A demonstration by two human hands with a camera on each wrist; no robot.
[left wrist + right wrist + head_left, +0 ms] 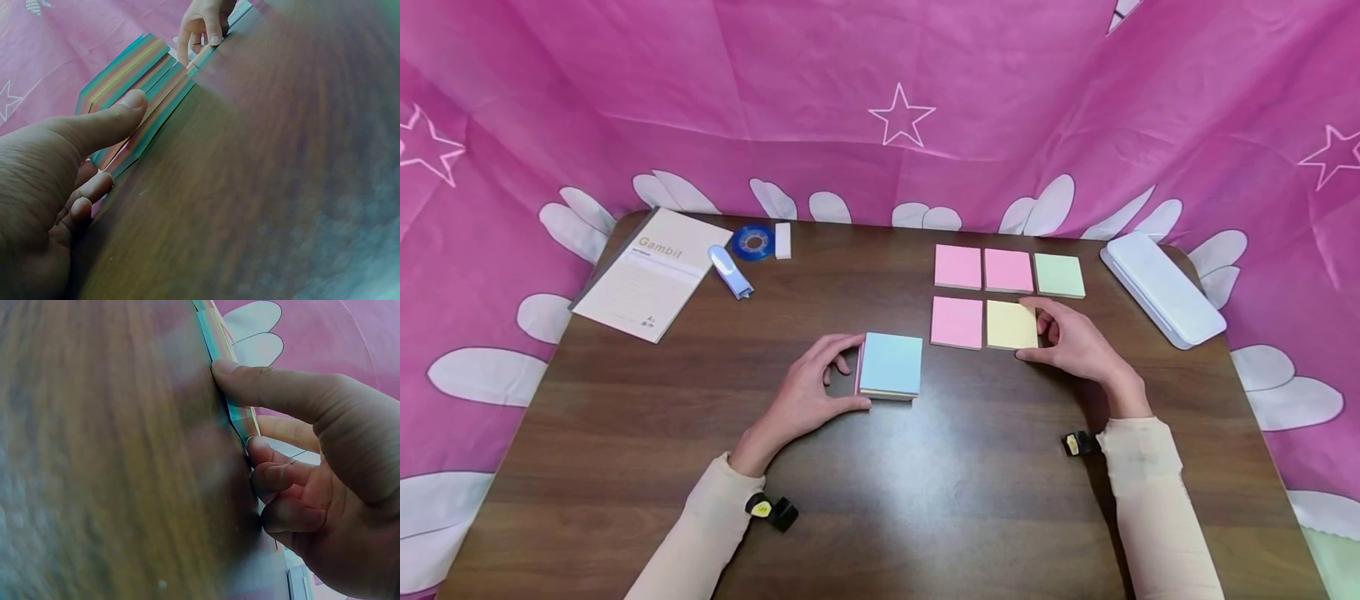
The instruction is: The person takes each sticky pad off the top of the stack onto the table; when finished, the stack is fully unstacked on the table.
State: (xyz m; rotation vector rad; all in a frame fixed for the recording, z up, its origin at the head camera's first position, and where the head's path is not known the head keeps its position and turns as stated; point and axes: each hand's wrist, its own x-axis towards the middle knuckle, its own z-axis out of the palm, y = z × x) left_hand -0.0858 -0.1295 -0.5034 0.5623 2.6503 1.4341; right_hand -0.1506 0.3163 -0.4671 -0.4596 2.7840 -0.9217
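Note:
My left hand (805, 390) grips a thick stack of sticky note pads (891, 363) at its left side, thumb at the near edge and index finger at the far one. A light blue pad tops the stack, and the left wrist view shows its multicoloured layered sides (125, 75). Farther right, my right hand (1081, 343) holds a yellow sticky note pad (1009, 325) by its right end, thumb near and index finger far. Next to the yellow one lies a pink pad (957, 322). Behind them are two more pink pads (957, 267) and a light green pad (1060, 275).
At the back left are a notebook (651, 279), a pale blue and white hand tool (730, 272), a blue tape roll (743, 242) and a small white block (783, 241). A white case (1163, 290) lies at the right edge. Pink curtains hang behind the table.

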